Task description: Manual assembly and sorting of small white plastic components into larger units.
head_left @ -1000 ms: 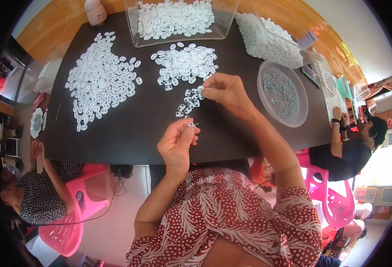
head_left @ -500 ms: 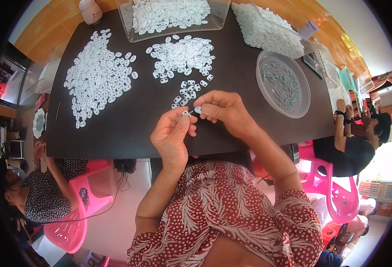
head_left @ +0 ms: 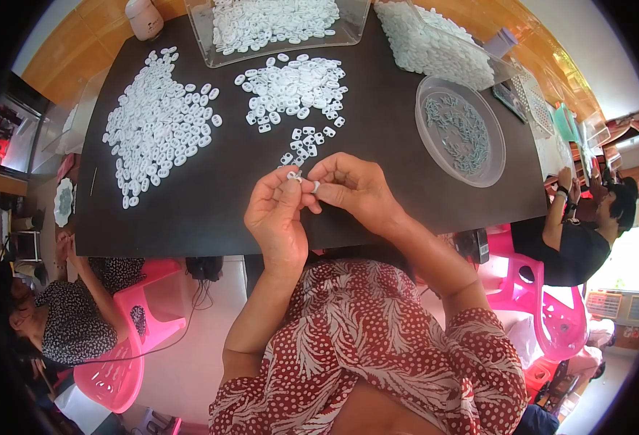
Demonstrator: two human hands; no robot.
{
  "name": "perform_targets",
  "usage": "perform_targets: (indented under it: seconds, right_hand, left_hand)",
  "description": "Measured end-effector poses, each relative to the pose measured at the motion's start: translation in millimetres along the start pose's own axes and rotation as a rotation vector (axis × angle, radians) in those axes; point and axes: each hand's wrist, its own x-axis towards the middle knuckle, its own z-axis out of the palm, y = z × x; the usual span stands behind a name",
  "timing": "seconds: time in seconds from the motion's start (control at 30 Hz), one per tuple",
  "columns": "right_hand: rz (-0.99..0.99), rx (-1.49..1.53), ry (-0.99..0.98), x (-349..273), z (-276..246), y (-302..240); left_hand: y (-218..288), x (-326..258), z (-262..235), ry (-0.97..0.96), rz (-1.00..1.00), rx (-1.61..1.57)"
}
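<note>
Over the near part of the dark table, my left hand (head_left: 279,210) pinches a small white plastic piece with holes (head_left: 293,176) between thumb and fingers. Close against it, my right hand (head_left: 356,187) holds another small white oval piece (head_left: 315,186), partly covered by the fingertips. The two pieces are very near each other; whether they touch I cannot tell. Just beyond my hands lie several loose white pieces (head_left: 305,145), and behind them a larger pile of similar pieces (head_left: 290,88).
A wide heap of white oval pieces (head_left: 164,123) spreads at left. Clear bins (head_left: 276,56) of white pieces stand at the back. On the right sits a round clear tray (head_left: 499,156) with small grey-green parts. People sit on pink chairs (head_left: 164,297) at both sides.
My right hand has moved slightly left, bringing its white piece closer to the one in my left hand. My left hand has risen a little.
</note>
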Motion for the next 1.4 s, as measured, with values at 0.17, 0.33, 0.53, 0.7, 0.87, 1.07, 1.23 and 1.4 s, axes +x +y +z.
perform_targets:
  seconds: [0.17,0.33,0.53,0.7,0.87,1.07,1.23,1.4]
  right_hand:
    - [-0.029,-0.027,-0.072,0.4,-2.2,0.9]
    - [-0.134,-0.212,0.026,-3.7,4.8,5.7]
    - [-0.031,-0.213,0.074,2.0,-8.5,3.9]
    - [-0.028,-0.139,0.093,4.8,-14.1,4.4]
    - [-0.01,-0.13,0.125,5.4,-10.7,1.1]
    - [-0.018,-0.148,0.114,5.8,-11.0,1.3]
    - [-0.029,-0.144,0.121,5.0,-5.5,0.4]
    - [-0.056,-0.21,0.125,4.5,-2.1,1.8]
  left_hand:
    - [3.3,-0.4,-2.6,-0.012,-0.057,-0.086]
    - [3.9,-0.1,-2.1,0.003,-0.041,-0.101]
    - [8.2,-3.2,-1.4,-0.001,0.029,0.074]
    - [4.7,-8.4,-0.2,-0.01,0.031,0.201]
    - [4.8,-12.9,1.2,-0.022,0.006,0.267]
    - [5.4,-14.6,2.3,-0.006,-0.005,0.301]
    - [4.9,-14.7,2.3,0.017,-0.012,0.305]
    - [4.6,-15.1,1.8,0.021,-0.008,0.319]
